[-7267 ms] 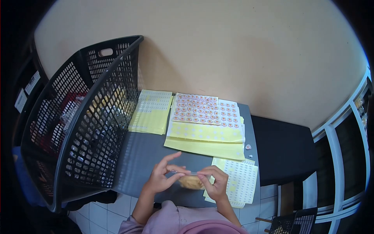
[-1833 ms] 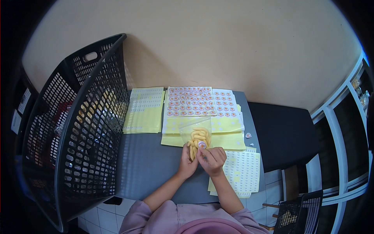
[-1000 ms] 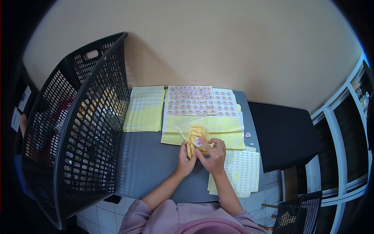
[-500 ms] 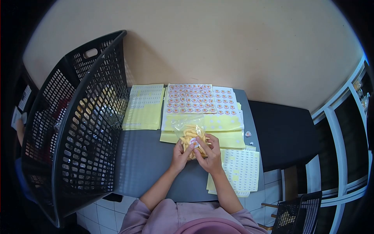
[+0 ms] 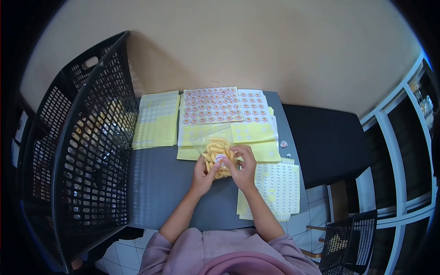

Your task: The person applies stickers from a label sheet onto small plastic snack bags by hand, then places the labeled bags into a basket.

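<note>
A clear plastic bag (image 5: 217, 145) of curved yellow snack sticks is held low over the grey table. My left hand (image 5: 202, 178) grips its lower left side, the thumb lying toward the front. On the right side my right hand (image 5: 245, 168) holds the bag, with its thumb on a round printed sticker (image 5: 220, 159) on the front. The bag's top lies loose above the snacks. Behind it are sheets of round red-and-orange stickers (image 5: 211, 106) on yellow backing sheets (image 5: 256, 153).
A tall black perforated basket (image 5: 94, 151) with packed bags inside stands at the left. Small label sheets (image 5: 158, 120) lie beside it, and more label sheets (image 5: 277, 188) lie at the right. A black surface (image 5: 323, 142) adjoins the grey table (image 5: 151, 192). A chair (image 5: 350, 240) stands lower right.
The view has shifted, so the table and basket appear further left and slightly higher. My right thumb now presses over the sticker. The person's hand at the far left has left view.
</note>
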Tool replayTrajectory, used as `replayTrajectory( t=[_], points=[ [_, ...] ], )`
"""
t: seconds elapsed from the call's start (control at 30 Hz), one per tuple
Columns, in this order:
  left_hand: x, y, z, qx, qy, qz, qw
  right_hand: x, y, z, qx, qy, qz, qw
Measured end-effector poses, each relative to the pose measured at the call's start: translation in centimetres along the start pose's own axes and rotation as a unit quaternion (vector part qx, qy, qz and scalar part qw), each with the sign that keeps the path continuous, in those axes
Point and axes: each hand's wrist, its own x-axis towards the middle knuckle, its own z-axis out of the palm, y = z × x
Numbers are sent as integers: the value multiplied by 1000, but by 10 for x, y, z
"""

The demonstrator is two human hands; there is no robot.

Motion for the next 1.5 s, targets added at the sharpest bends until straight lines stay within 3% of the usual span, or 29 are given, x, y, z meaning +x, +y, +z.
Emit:
replayTrajectory(
  t=[0.07, 0.17, 0.2, 0.27, 0.47, 0.57, 0.63, 0.8, 1.5],
  points=[
    [0, -1, 3, -15, -5, 1, 1000, 3, -4, -5, -13, -10, 10, 1000],
    [-2, 1, 6, -35, 14, -12, 999, 10, -16, -21, 46, -52, 114, 991],
    [-4, 1, 6, -36, 11, -20, 999, 12, -19, -33, 46, -35, 98, 994],
    [-4, 1, 3, -37, 19, -39, 998, 15, -23, -60, -60, 1, 47, 997],
    [-1, -4, 6, -92, 5, -64, 994, -35, -40, -105, -285, 9, 34, 958],
    [-3, -4, 9, -84, 3, -105, 991, -73, -42, -90, -342, -10, 49, 938],
    [-4, 6, 13, -205, -9, -190, 960, -90, -39, -77, -352, -9, 53, 934],
    [-3, -3, 7, -286, -65, -272, 917, -104, -26, -61, -401, 0, 87, 912],
    [-10, -2, 15, -306, -114, -313, 892, -101, -20, -59, -308, 78, 126, 940]
  ],
)
